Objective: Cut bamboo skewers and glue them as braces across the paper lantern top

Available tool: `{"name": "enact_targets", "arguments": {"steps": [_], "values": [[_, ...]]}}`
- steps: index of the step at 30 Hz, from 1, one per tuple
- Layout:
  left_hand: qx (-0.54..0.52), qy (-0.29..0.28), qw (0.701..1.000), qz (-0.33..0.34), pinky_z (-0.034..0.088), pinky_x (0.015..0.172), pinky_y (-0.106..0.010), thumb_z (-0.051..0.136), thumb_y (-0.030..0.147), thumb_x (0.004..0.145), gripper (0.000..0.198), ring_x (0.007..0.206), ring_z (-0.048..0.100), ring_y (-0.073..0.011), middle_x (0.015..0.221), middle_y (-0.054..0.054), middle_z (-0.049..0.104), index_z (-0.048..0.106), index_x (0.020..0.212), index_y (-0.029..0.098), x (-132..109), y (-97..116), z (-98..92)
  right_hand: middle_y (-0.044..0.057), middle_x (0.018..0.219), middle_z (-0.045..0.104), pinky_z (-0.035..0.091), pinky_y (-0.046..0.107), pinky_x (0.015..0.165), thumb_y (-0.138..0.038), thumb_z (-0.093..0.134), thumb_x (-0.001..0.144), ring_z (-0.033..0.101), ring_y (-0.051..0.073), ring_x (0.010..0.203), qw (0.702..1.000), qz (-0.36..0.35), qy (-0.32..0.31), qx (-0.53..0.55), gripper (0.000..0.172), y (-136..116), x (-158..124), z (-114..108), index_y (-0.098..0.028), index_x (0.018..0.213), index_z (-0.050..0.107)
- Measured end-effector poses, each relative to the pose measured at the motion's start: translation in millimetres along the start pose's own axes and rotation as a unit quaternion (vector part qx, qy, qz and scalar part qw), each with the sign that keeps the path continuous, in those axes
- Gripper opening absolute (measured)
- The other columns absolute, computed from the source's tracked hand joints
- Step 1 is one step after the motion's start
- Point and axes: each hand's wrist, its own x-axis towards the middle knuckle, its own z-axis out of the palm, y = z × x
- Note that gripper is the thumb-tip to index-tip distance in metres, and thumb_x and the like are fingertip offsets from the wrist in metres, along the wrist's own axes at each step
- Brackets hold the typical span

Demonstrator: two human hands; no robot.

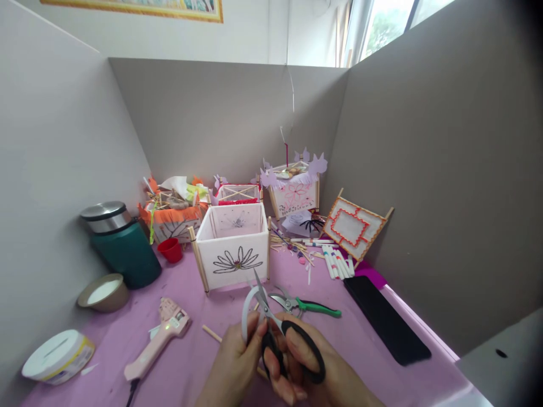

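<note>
My right hand (311,353) grips a pair of black-handled scissors (266,308), fingers through the loops and blades pointing up and away. Between the fingers of my left hand (240,356) is a curved white strip (246,314), its upper end beside the scissor blades. Whether the blades touch the strip, I cannot tell. Just beyond the blades stands a white box lantern (233,263) with wooden corner sticks and a dark flower drawn on its front. Green-handled pruning shears (316,307) lie behind my right hand. A thin wooden stick (211,333) is partly hidden beneath my left hand.
A pink glue gun (159,342) lies left, near a white tub (59,356), a bowl (104,292) and a teal flask (125,251). Right are markers (338,263), a black phone (387,319) and a framed panel (355,226). Decorated boxes (294,192) stand behind.
</note>
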Motion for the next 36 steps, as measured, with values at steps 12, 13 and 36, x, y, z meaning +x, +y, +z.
{"name": "enact_targets", "arguments": {"steps": [12, 13, 36], "values": [[0.009, -0.061, 0.998, 0.008, 0.042, 0.067, -0.024, 0.044, 0.052, 0.088, 0.040, 0.072, 0.054, -0.0165, 0.073, -0.003, 0.062, 0.057, 0.075, 0.017, -1, -2, -2.9, -0.001, 0.064, 0.056, 0.015, 0.017, 0.037, -0.055, 0.061, 0.081, 0.043, 0.002, 0.040, 0.998, 0.038, 0.055, 0.013, 0.041, 0, -4, -1, -0.015, 0.082, 0.050], [0.011, -0.059, 0.998, 0.006, 0.041, 0.066, -0.024, 0.045, 0.052, 0.088, 0.040, 0.072, 0.052, -0.0162, 0.074, -0.003, 0.060, 0.056, 0.074, 0.017, -1, -3, -3.8, -0.002, 0.063, 0.056, 0.017, 0.016, 0.037, -0.055, 0.062, 0.080, 0.043, 0.002, 0.039, 0.998, 0.041, 0.051, 0.009, 0.041, 1, -4, -2, -0.016, 0.082, 0.050], [0.080, -0.108, 0.991, 0.006, 0.043, 0.060, -0.021, 0.047, 0.029, 0.088, 0.026, 0.064, 0.055, -0.0140, 0.064, -0.002, 0.062, 0.063, 0.072, 0.017, -4, 4, 9.1, -0.001, 0.062, 0.058, 0.023, 0.015, 0.038, -0.056, 0.061, 0.080, 0.047, 0.004, 0.040, 0.987, 0.090, 0.059, 0.116, 0.043, 0, -10, -3, -0.017, 0.092, 0.051]]}}
